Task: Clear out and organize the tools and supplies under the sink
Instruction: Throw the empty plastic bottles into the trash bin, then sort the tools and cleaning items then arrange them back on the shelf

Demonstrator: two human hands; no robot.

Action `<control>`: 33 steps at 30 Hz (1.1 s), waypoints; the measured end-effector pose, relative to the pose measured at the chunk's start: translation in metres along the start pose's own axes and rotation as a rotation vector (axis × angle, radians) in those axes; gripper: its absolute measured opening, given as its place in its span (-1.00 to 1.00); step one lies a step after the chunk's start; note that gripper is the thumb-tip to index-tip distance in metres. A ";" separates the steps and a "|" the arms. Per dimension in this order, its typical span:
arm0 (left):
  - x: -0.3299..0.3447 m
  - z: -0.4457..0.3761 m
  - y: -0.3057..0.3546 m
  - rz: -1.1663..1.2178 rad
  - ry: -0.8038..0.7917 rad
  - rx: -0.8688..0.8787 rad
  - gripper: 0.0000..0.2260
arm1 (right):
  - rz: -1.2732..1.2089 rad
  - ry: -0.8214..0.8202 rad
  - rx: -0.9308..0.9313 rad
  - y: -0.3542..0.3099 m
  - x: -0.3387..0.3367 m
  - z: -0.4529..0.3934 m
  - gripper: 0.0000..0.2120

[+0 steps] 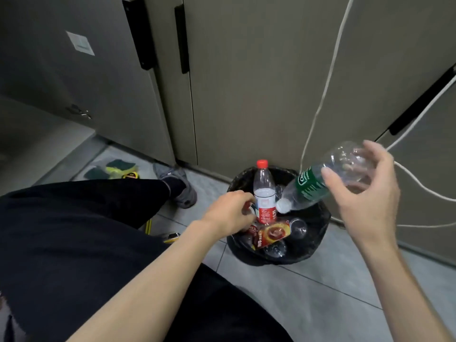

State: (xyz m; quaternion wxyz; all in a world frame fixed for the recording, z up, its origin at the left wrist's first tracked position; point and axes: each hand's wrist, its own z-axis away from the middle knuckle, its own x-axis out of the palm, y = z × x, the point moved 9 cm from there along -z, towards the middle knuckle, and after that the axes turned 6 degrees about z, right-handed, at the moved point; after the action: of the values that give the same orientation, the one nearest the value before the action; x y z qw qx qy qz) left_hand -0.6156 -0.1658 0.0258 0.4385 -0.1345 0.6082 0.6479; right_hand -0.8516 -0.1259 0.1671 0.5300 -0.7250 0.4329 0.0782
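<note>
Left hand [232, 213] grips the red-capped bottle [264, 193] upright over the bin [318, 233], right hand [365, 193], fingers curled, tips the green-labelled bottle [311, 186] cap-down.

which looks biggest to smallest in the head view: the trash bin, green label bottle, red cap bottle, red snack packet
1. trash bin
2. green label bottle and red cap bottle: similar size, and the green one is held nearer the camera, so no ranking
3. red snack packet
</note>
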 end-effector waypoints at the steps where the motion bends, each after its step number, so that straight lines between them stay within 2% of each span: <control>1: -0.008 0.001 -0.005 0.002 0.040 -0.016 -0.75 | 0.026 0.017 -0.060 -0.007 0.002 -0.002 -0.36; 4: -0.033 0.004 -0.024 0.010 0.129 -0.097 -0.80 | 0.122 -0.006 -0.186 -0.012 0.024 -0.006 -0.45; 8: -0.051 0.007 -0.046 0.025 0.210 -0.182 -0.82 | 0.199 -0.067 -0.233 0.009 0.067 0.001 -0.50; 14: -0.057 0.006 -0.059 0.042 0.261 -0.209 -0.84 | 0.337 -0.242 -0.051 0.071 0.120 0.022 -0.54; 18: -0.060 0.007 -0.067 0.006 0.258 -0.238 -0.82 | 0.595 -0.516 0.041 0.101 0.145 0.040 -0.57; 19: -0.062 0.008 -0.067 -0.007 0.258 -0.242 -0.81 | 0.581 -0.511 0.046 0.099 0.144 0.042 -0.59; 22: -0.080 0.009 -0.066 -0.090 0.299 -0.239 -0.81 | 0.421 -0.357 -0.076 0.055 0.135 0.030 -0.75; 24: -0.102 0.012 -0.064 -0.175 0.333 -0.229 -0.80 | 0.311 -0.363 -0.142 0.014 0.143 0.018 -0.78; 28: -0.175 0.029 -0.068 -0.360 0.419 -0.234 -0.77 | 0.269 -0.528 -0.276 -0.083 0.203 -0.002 -0.79; 33: -0.297 0.089 -0.109 -0.500 0.575 -0.408 -0.74 | 0.276 -0.773 -0.502 -0.220 0.309 0.001 -0.83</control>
State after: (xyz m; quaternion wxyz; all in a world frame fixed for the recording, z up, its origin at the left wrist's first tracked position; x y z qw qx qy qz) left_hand -0.3320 -0.2193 0.1824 0.3591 -0.5367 0.5138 0.5648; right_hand -0.5058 -0.2790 0.1439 0.4454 -0.6842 0.2640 0.5136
